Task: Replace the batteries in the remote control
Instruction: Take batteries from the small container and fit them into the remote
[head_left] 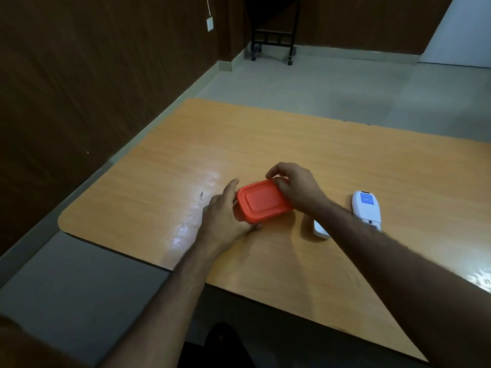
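Both hands grasping orange box [261, 200] on surface [159, 181]: left hand [225, 211] bracing near end, right hand [295, 187] curled over far edge. Remote [366, 209] lying just right. Best to pin base, peel lid slowly, keeping contents level.

You have one wide-angle view, worn on your head, looking forward and steeply down across the glossy orange wood-grain table [345, 160] from its near edge. Your forearms enter from the bottom, close to the lens; beyond lie pale floor and brown walls.
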